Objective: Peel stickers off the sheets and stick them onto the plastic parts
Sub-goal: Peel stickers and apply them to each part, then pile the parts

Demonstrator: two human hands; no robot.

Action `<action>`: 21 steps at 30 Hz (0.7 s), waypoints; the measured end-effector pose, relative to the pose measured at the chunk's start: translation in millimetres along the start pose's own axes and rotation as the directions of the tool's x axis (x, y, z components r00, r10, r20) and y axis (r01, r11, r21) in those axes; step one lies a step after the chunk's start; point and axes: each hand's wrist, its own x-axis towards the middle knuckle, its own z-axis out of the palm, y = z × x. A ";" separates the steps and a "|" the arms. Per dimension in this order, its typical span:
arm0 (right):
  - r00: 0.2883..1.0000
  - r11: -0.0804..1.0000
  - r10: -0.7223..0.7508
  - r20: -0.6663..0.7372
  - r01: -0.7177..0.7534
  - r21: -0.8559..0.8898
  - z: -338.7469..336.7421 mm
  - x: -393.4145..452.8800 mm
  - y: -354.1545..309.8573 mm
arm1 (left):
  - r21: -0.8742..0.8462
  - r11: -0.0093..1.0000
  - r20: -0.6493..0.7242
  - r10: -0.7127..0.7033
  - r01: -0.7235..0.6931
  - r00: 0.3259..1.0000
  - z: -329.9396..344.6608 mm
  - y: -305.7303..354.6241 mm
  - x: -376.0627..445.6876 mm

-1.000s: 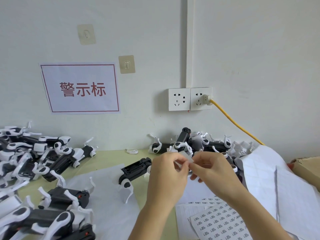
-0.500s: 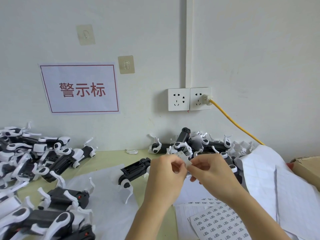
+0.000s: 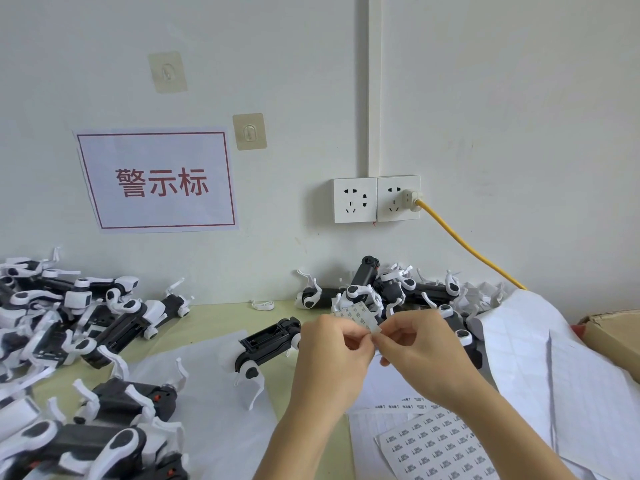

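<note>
I count two hands in view, both raised above the table [image 3: 221,317]. The left hand [image 3: 332,355] and the right hand [image 3: 420,351] meet at the fingertips and together pinch one small sticker strip [image 3: 358,317], held up in front of the far pile; each hand is closed narrowly on it. I cannot tell whether a sticker is lifting off it.

I count two wall hooks [image 3: 249,131], one red-bordered sign [image 3: 157,180], two sockets [image 3: 376,199] with one yellow cable [image 3: 467,247] plugged into the right one, and one cardboard box [image 3: 613,334] cut off at the right edge.

One printed sticker sheet [image 3: 436,445] lies near the bottom edge, partly under the right forearm. A large blank backing sheet [image 3: 554,375] drapes to its right.

One plastic part [image 3: 270,342] stands alone just left of the left hand. A left pile [image 3: 69,313] and a far pile [image 3: 391,289] of black-and-white parts are too tangled to count; the hands hide part of the far pile. The sticker print is too small to read.
</note>
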 end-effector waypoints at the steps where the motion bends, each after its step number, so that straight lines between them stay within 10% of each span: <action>1: 1.000 1.000 -0.003 0.003 0.003 -0.007 0.1 -0.1 -0.2 | 0.000 1.000 0.002 0.002 -0.002 1.000 0.3 -0.3 0.0; 21: 0.998 0.999 0.038 0.054 -0.038 0.005 -2.1 1.7 4.2 | -0.067 0.998 0.005 -0.018 0.018 1.000 -2.0 1.7 1.4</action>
